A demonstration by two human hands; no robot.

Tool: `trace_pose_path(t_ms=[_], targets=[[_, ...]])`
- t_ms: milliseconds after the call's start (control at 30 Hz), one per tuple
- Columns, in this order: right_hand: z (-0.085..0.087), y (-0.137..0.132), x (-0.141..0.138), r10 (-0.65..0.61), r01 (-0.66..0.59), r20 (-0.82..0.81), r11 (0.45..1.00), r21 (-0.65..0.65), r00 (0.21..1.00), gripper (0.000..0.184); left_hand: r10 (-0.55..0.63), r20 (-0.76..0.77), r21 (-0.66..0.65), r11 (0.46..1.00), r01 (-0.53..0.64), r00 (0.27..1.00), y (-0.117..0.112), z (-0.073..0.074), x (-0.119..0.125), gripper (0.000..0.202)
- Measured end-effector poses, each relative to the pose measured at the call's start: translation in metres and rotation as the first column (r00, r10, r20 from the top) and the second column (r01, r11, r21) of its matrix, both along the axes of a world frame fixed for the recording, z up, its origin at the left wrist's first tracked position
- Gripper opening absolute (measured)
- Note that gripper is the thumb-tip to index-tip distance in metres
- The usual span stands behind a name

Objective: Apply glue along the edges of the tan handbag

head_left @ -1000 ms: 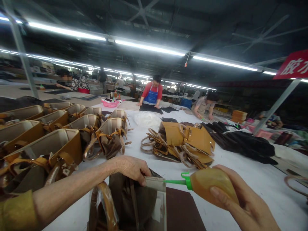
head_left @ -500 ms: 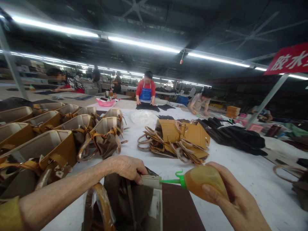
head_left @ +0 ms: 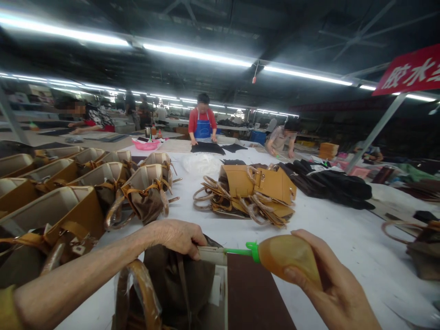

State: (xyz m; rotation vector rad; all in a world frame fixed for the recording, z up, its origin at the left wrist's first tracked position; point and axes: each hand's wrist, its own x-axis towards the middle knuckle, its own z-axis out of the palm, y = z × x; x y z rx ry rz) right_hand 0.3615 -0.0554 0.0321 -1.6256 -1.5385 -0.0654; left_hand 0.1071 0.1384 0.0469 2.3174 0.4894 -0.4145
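Note:
In front of me stands a dark brown handbag (head_left: 175, 284) with a pale lining and a tan handle (head_left: 142, 288) in clear wrap. My left hand (head_left: 180, 238) pinches the bag's upper edge near its far corner. In my right hand (head_left: 330, 275) is a squeeze glue bottle (head_left: 287, 259) full of amber liquid, lying nearly level. Its long green nozzle points left, and the tip meets the pale rim at the corner of the bag. A flat dark brown panel (head_left: 254, 293) extends along the bag's right side.
Rows of open tan-and-brown bags (head_left: 79, 206) stand at left. A pile of tan bag pieces (head_left: 250, 192) lies ahead on the white table (head_left: 326, 229), with black material (head_left: 323, 183) beyond. A pink basket (head_left: 146, 144) is farther back. Co-workers (head_left: 202, 121) lean over the tables.
The nozzle tip has shifted slightly left along the bag's rim, and the bottle has rolled a little in my right hand. My left hand keeps its grip. The whole view has shifted slightly.

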Motion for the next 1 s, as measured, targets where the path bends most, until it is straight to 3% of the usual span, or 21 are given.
trace_pose_path(t_ms=[167,300,433,633,733,1000], targets=[[-0.013,-0.011,0.002,0.046,-0.047,0.033,0.999,0.027,0.998,0.040,0.012,-0.007,0.040,0.999,-0.012,1.000,0.002,0.000,-0.002,0.018],[-0.012,-0.019,0.001,0.091,-0.092,0.071,0.996,0.007,0.993,0.040,-0.003,-0.010,0.014,1.000,0.003,1.000,0.001,-0.001,0.001,0.019],[-0.011,-0.017,0.000,0.123,-0.122,0.010,0.991,-0.056,0.992,0.037,-0.021,-0.011,0.025,0.999,0.021,1.000,-0.001,-0.001,0.004,0.018],[-0.019,-0.008,0.005,-0.003,0.004,-0.108,1.000,0.014,0.994,0.041,-0.005,-0.038,0.052,0.999,0.007,0.999,-0.004,0.006,0.005,0.017],[-0.023,-0.009,0.006,-0.008,0.008,-0.135,1.000,-0.001,0.991,0.040,-0.006,-0.038,0.033,0.999,0.008,0.999,-0.004,0.006,0.006,0.018],[-0.040,-0.024,0.015,-0.004,-0.020,-0.148,0.987,-0.162,0.989,0.047,0.016,-0.055,0.075,0.997,-0.011,0.998,-0.006,0.007,0.007,0.015]])
